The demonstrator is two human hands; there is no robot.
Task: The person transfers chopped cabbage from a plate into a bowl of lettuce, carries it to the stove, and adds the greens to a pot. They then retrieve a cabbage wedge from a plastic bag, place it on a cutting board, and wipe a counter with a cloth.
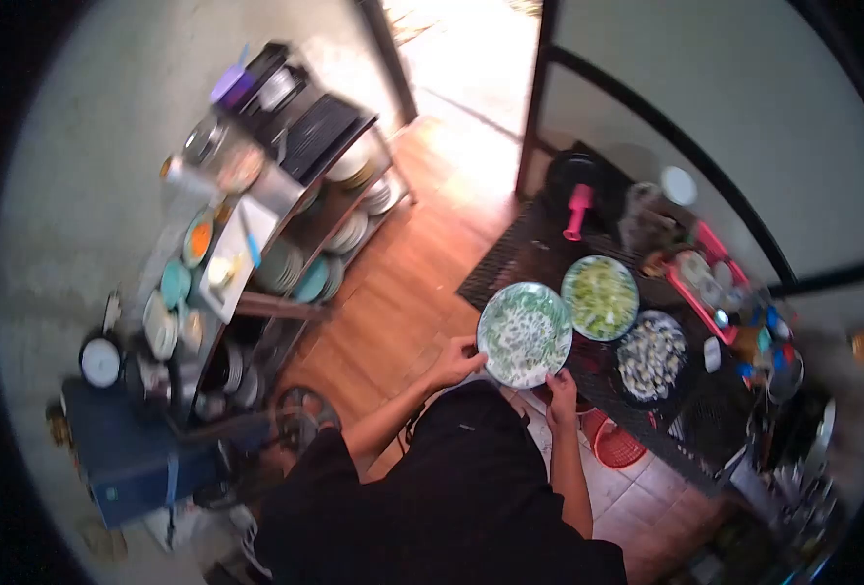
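Note:
A round plate with a mottled green-and-white face (525,331) is held out in front of my body. My left hand (459,362) grips its left edge, thumb at the rim. At the lower right edge, my right hand (562,390) has its fingers closed on the rim. Just beyond the plate, on the dark table (520,255), sits a plate of chopped pale-green vegetable (600,297). Beside that lies a dark dish of small grey-and-white pieces (651,357).
A pink basket (710,278) of jars and a pink-handled pan (578,200) stand on the table. Below its edge is a red basket (617,444). Leftward, a shelf rack carries stacked plates (347,232), a white cutting board (240,258) and a blue-handled knife (253,244). An open doorway (471,58) lies ahead.

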